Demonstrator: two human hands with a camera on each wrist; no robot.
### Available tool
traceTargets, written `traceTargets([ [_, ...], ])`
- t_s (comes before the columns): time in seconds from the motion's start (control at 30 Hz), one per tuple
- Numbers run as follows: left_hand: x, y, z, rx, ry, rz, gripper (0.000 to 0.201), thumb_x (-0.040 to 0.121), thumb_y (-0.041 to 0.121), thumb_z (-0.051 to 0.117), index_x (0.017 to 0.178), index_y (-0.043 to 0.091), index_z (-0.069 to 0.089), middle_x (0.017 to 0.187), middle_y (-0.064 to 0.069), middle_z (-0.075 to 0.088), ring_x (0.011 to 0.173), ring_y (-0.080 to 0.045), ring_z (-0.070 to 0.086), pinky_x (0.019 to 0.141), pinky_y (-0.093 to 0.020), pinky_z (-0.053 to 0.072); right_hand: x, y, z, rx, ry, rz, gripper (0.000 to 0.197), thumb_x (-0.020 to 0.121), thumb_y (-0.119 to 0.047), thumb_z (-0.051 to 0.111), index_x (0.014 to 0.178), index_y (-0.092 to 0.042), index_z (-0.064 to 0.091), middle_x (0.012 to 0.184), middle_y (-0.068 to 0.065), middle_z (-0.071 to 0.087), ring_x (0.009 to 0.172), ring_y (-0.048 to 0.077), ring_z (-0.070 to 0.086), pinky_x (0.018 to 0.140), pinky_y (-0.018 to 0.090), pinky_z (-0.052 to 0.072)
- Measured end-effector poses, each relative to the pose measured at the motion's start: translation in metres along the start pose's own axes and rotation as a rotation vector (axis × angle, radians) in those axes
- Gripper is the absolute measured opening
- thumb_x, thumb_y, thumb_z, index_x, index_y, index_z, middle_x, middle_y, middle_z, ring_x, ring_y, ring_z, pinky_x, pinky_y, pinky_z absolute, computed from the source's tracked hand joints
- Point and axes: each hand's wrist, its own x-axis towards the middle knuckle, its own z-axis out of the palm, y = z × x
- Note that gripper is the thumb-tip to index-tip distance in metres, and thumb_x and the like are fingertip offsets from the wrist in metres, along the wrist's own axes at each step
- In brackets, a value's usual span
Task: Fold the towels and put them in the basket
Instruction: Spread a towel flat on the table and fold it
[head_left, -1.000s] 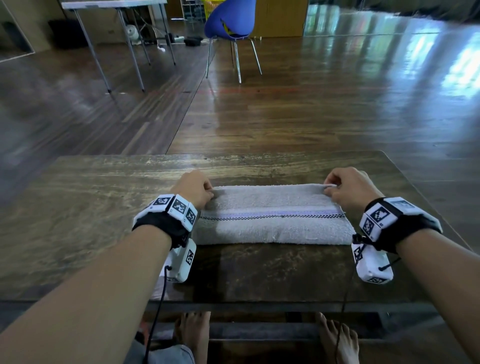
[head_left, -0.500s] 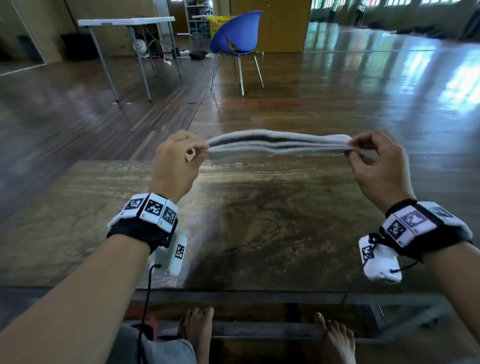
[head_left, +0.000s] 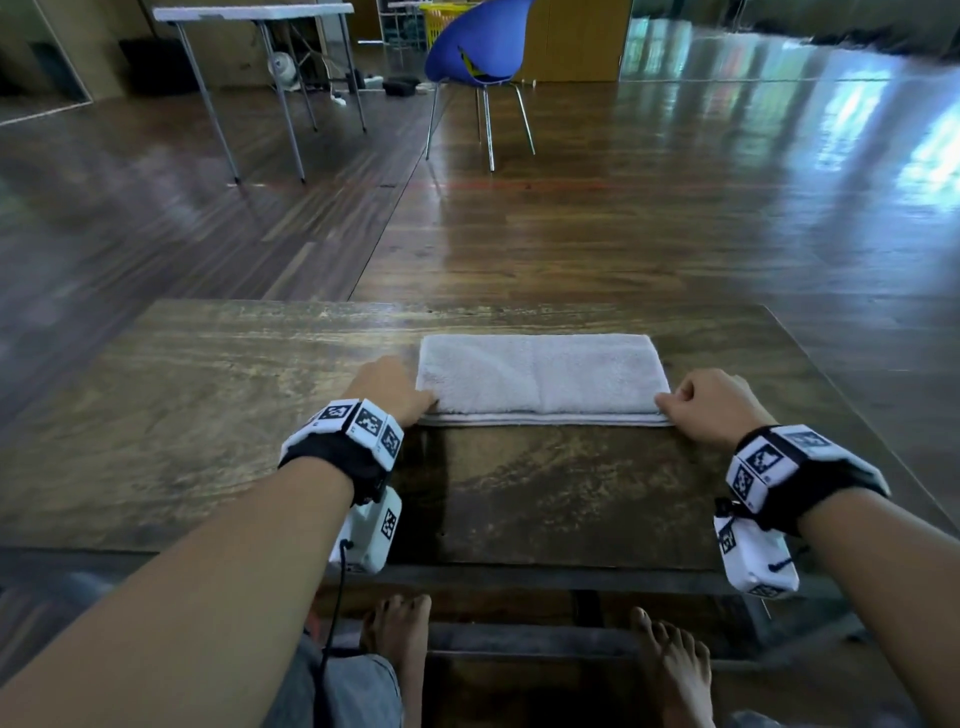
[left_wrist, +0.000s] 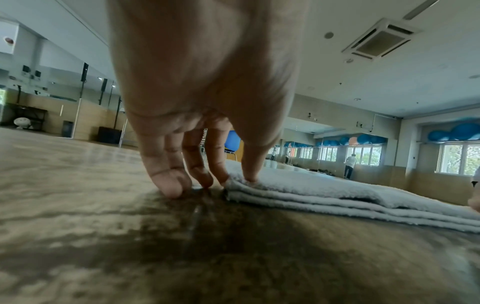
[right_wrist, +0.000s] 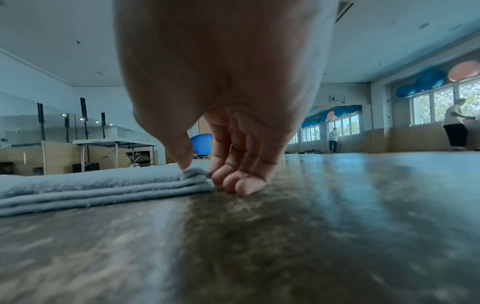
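The wooden bench (head_left: 208, 415) carries a grey folded towel (head_left: 540, 376) lying flat at its middle. From the head view the left hand (head_left: 387, 387) and right hand (head_left: 714, 405) sit at its near corners. Only the wrist views reveal stacked layers, and each grip pinching a corner: thumb (left_wrist: 253, 164) on top, fingertips (right_wrist: 249, 186) on the bench.

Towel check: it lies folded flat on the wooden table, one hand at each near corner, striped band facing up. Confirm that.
Wrong on the stripe: the head view shows the towel plain on top, no band visible. The rest holds: folded flat on the table, left hand and right hand at its near corners.
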Motion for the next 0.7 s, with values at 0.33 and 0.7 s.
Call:
traceTargets([
  [0.33,0.004,0.003,-0.013,-0.048,0.077,-0.122,0.036,0.071,0.026,0.075,0.054,0.011,0.048,0.048,0.000,0.049,0.042,-0.017,0.046,0.041,-0.021,0.034,-0.002,-0.018,-0.019,0.090,0.108,0.034,0.032,0.079,-0.026,0.063,0.055,-0.009,0.049,0.058,0.008,0.050,0.059,0.029,0.051,0.057,0.033,0.040],
  [0.7,-0.017,0.035,0.011,0.174,-0.146,0.441,0.025,0.093,0.044,0.057,0.105,0.023,0.063,0.110,0.004,0.058,0.097,-0.017,0.053,0.089,-0.039,0.048,-0.018,-0.037,-0.001,-0.339,-0.241,-0.332,0.022,0.099,-0.044,0.044,0.113,-0.041,0.060,0.131,-0.004,0.055,0.124,0.024,0.050,0.107,0.048,0.037],
])
